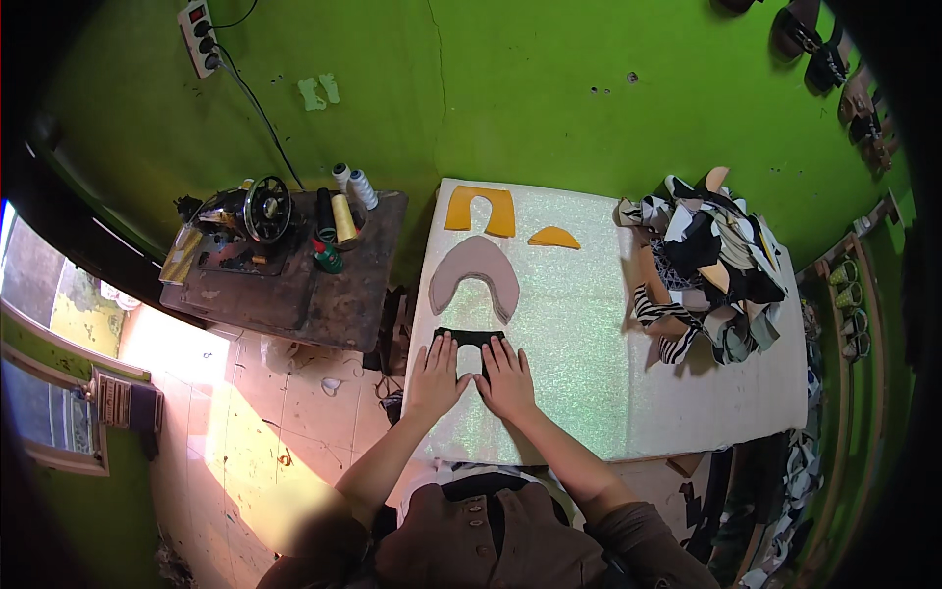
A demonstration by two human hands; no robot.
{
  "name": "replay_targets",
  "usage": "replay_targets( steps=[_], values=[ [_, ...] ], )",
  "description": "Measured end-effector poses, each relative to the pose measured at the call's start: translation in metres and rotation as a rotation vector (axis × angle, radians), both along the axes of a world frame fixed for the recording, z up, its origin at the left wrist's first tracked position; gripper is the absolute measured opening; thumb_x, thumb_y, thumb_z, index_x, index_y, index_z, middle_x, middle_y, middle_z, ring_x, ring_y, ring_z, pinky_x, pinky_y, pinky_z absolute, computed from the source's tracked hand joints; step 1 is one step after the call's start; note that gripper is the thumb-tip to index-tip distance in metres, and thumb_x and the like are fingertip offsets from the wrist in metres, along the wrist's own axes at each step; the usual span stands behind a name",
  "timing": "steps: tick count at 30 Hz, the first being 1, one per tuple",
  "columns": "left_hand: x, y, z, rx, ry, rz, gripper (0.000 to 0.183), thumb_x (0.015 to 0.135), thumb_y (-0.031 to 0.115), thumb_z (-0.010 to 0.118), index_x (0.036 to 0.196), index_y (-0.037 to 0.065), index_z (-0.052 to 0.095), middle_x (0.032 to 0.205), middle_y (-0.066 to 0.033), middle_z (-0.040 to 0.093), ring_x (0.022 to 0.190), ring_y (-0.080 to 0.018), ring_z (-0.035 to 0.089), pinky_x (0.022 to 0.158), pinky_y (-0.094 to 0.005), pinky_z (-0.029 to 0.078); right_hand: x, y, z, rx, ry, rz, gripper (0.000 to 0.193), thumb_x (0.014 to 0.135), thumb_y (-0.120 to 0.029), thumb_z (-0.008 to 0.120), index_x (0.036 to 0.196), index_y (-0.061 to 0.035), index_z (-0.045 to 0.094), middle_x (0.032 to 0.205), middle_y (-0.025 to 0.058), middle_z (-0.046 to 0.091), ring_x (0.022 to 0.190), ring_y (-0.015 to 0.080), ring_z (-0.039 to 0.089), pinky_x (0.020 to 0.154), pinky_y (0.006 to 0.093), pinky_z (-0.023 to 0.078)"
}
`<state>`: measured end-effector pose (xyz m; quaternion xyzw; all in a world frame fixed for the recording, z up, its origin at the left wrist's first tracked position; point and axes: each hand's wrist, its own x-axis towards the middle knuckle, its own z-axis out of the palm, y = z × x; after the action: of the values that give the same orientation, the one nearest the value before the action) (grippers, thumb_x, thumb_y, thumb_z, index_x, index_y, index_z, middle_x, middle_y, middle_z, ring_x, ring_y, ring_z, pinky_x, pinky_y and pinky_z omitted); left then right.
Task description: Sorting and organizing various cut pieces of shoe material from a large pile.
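My left hand (437,380) lies flat over the left side of a black U-shaped cut piece (469,337), its fingers stretched out. On the right side of the same piece rests my right hand (506,378), also flat. The thumbs nearly meet below the piece's opening, and the hands hide most of its two arms. Just beyond sits a stack of mauve-grey arch-shaped pieces (475,263). Farther back lie a mustard-yellow arch-shaped piece (480,211) and a small yellow half-moon piece (555,237).
The pale table (574,393) bears a heap of mixed scraps (706,260) at right. On the dark table (334,294) at left stand a sewing machine (250,214) and thread cones (343,216). A power strip (199,37) hangs on the green wall; sandals (856,334) sit on a rack at right.
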<state>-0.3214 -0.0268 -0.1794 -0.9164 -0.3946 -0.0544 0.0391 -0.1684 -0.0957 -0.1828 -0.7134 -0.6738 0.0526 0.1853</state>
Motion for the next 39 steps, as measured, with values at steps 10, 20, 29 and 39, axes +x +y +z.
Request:
replay_targets(
  steps=[10,20,29,39],
  values=[
    [0.045,-0.019,0.024,-0.089,-0.196,-0.123,0.05,0.089,0.034,0.044,0.128,0.002,0.045,0.138,-0.0162,0.038,0.129,-0.0274,0.034,0.106,-0.0441,0.024,0.032,-0.013,0.021,0.186,0.085,-0.055,0.047,0.08,-0.021,0.057,0.122,-0.0032,0.048,0.127,0.0164,0.046,0.117,0.034,0.043,0.097,0.0457,0.035],
    [0.164,-0.046,0.079,-0.195,-0.473,-0.346,0.034,0.087,0.028,0.052,0.109,0.002,0.056,0.112,-0.0139,0.056,0.107,-0.0291,0.051,0.094,-0.0419,0.037,0.138,-0.061,0.077,0.308,0.241,-0.174,0.017,0.076,-0.011,0.058,0.092,-0.0034,0.062,0.079,0.012,0.06,0.074,0.0293,0.059,0.067,0.0393,0.047],
    [0.264,-0.051,0.141,-0.104,-0.611,-0.384,0.023,0.085,0.023,0.054,0.098,0.004,0.058,0.097,-0.0107,0.06,0.092,-0.0272,0.056,0.081,-0.0385,0.042,0.254,-0.103,0.159,0.658,-0.06,-0.197,0.022,0.07,-0.007,0.062,0.092,-0.0051,0.061,0.089,0.0097,0.056,0.085,0.0284,0.054,0.074,0.0391,0.043],
    [0.34,-0.084,0.152,-0.185,-0.67,-0.358,0.019,0.082,0.017,0.056,0.096,0.006,0.059,0.09,-0.0102,0.058,0.089,-0.0276,0.056,0.078,-0.0383,0.043,0.344,-0.109,0.174,0.615,-0.397,-0.168,0.023,0.071,-0.011,0.061,0.094,-0.0083,0.059,0.097,0.0069,0.056,0.095,0.0242,0.052,0.085,0.0414,0.038]
  ],
)
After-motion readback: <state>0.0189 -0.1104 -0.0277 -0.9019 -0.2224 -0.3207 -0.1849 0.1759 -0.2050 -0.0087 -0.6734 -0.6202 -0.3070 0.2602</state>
